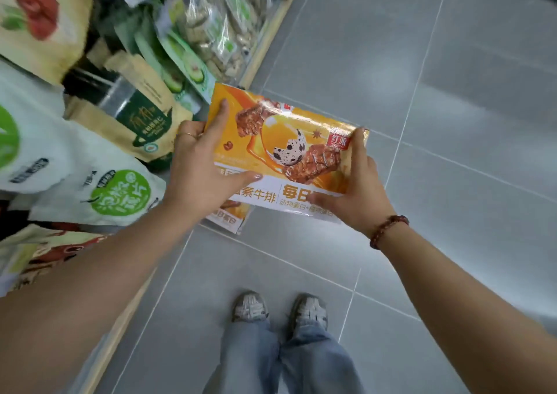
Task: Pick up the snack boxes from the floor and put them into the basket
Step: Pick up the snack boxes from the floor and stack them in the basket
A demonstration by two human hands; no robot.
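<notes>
An orange and white snack box [280, 140], printed with a speckled egg and brown meat pieces, is held flat in the air above the grey floor. My left hand [200, 164] grips its left end, thumb on top. My right hand [355, 188] grips its right end, with a bead bracelet on that wrist. The corner of a second, similar box [229, 217] shows just under the first one, below my left hand; whether it is held or lying lower down I cannot tell. No basket is in view.
A shop shelf [265, 44] with a pale wooden edge runs along the left, packed with snack bags [117, 191]. Grey floor tiles [437, 92] fill the right and bottom. My feet in grey sneakers [280, 309] stand below the box.
</notes>
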